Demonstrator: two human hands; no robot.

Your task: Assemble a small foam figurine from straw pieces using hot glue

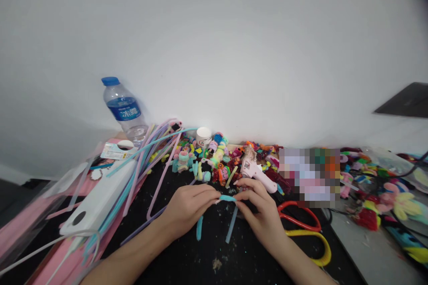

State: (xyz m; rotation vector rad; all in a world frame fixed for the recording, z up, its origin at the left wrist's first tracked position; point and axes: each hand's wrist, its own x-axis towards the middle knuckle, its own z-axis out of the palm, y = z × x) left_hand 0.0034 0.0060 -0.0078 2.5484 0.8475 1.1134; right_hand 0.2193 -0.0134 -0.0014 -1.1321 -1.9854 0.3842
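Note:
My left hand (189, 207) and my right hand (259, 209) meet over a black mat (187, 258), fingers pinched. Between them they hold a light blue fuzzy pipe cleaner (228, 198), bent at the top. Its two ends hang down toward me, one (199, 228) under my left hand and one (231, 226) under the right. A pink glue gun (256, 170) lies just behind my right hand. Scissors with red and yellow handles (307, 231) lie at the right of my right wrist.
A water bottle (123, 109) stands at the back left by the white wall. Long pastel pipe cleaners (150, 156) lean over a white power strip (100, 198). Several small colourful craft pieces (214, 156) and a white cup (203, 136) crowd the back. More fuzzy figures (384, 196) lie at the right.

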